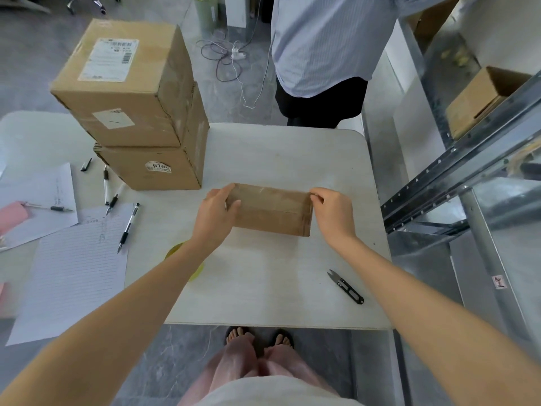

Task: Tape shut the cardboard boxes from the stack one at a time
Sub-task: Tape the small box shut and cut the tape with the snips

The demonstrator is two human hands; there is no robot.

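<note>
A small flat cardboard box (270,209) lies in the middle of the white table (263,288), with clear tape across its top. My left hand (215,215) grips its left end, thumb on the near side and fingers over the top. My right hand (332,210) pinches at the box's top right corner with curled fingers. A stack of larger cardboard boxes (140,112) stands at the table's back left. A yellowish tape roll (175,252) shows partly under my left forearm.
Black thread snips (347,287) lie on the table at the right. Papers (73,273) and several pens (128,227) cover the left table. A person in a striped shirt (328,45) stands behind the table. Metal shelving (468,186) with an open box (483,101) is on the right.
</note>
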